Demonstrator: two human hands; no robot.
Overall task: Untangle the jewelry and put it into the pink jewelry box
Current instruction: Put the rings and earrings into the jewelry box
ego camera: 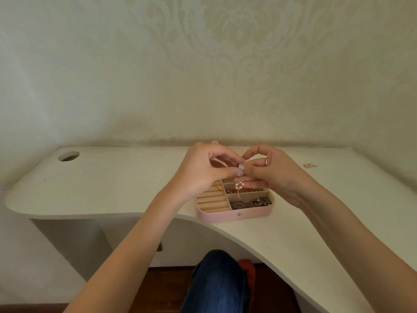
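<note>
Both hands are up over the far half of the pink jewelry box (233,216), working on one small piece. The left hand (200,170) has its thumb and fingertips pinched together right at the middle, and the right hand (274,171) meets it there, its fingertips also pinched in, so both grips are clamped on the same bit of jewelry. There's a ring (266,161) on one finger of the right hand.

What they're holding is a rose-gold pendant (239,184), a little cluster of round beads or stones, dangling just below the fingertips on a thin chain. It hangs above the box, over the middle compartments, not resting in any of them as far as I can see. The chain itself is too fine to follow.

The box sits open on the white table (112,188), close to the near curved edge. Left side of the box is beige ring rolls, with something gold (217,185) at the far end of them. Right side is compartments: the nearest one holds a pile of dark chains (250,204), the one behind it has some bronze and reddish pieces.

Far right on the table, well apart from the box, lies another small rose-gold tangle (309,165). A round cable hole (68,156) is at the far left of the table.
</note>
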